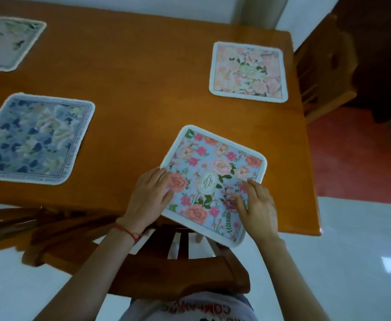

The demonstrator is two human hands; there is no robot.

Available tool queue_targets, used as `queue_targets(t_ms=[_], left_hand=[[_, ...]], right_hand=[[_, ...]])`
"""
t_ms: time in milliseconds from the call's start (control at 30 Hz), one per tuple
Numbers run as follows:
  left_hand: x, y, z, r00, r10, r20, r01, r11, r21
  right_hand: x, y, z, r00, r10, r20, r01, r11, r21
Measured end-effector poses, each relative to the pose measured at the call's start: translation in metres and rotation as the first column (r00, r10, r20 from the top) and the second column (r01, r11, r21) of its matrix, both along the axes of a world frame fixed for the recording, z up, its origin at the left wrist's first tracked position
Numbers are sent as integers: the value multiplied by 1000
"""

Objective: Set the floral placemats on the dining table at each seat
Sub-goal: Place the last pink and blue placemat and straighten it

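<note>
Wooden desk [143,77] carries three placemats; a fourth placemat [210,179] lies skewed between the left hand [149,198] and right hand [258,209], fingers seemingly pressing flat, overhanging the edge. Next: square it inward.

Nearest placemat [213,179]: we see a light blue square with pink and peach roses, a white oval emblem at its centre and a white border; it sits turned at an angle, its near corner hanging past the table edge.
Pink placemat [248,71]: peach and pink blooms, white border, lying flat near the far right corner of the dining table [143,77].
Blue placemat [33,139]: blue and cream flowers, pale border, flat at our left, near the front edge.
Pale placemat [5,41]: faint green floral, flat at far left, partly cut off by the frame.
</note>
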State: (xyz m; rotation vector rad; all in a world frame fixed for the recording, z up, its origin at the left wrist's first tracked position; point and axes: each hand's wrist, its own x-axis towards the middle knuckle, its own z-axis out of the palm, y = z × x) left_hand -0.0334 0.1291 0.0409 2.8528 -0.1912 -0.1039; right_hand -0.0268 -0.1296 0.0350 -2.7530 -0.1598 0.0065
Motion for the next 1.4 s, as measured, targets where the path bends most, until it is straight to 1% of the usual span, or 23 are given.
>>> queue_targets(t_ms=[133, 300, 400, 500, 567, 667, 800, 967, 1133, 1267, 1400], left_hand=[[24, 7, -5, 995, -82, -57, 82, 997, -3], [51, 15, -23, 992, -89, -90, 84, 994, -64], [65, 11, -26, 990, -27, -135, 11, 992, -124], [73, 5, -25, 980, 70, -187, -105, 977, -184], [76, 3, -27, 962, 137, -236, -191, 956, -221], [79, 4, -34, 924, 220, -314, -308, 914, -265], [82, 6, -42, 902, 266, -341, -365, 891, -270], [86, 3, -45, 878, 340, -336, -441, 849, -292], [92, 2, -42, 840, 403, -364, -523, 779, -345], [89, 4, -39, 835, 426, -348, -539, 764, -356], [85, 8, -36, 820, 466, -333, -569, 729, -380]], right_hand=[[-8, -5, -11, 992, -122, -13, 122, 993, 5], [-8, -13, -25, 971, -218, -96, 220, 975, 20], [-3, -17, -32, 950, -260, -174, 272, 961, 44], [1, -19, -38, 906, -325, -272, 354, 933, 61], [4, -18, -41, 876, -355, -327, 406, 908, 103], [7, -15, -45, 847, -396, -354, 476, 861, 177], [13, -13, -43, 799, -456, -393, 577, 766, 283], [24, -19, -49, 715, -531, -455, 688, 653, 318], [27, -22, -47, 669, -524, -527, 738, 552, 388], [27, -21, -50, 669, -542, -510, 740, 555, 381], [33, -20, -42, 717, -533, -450, 697, 577, 426]])
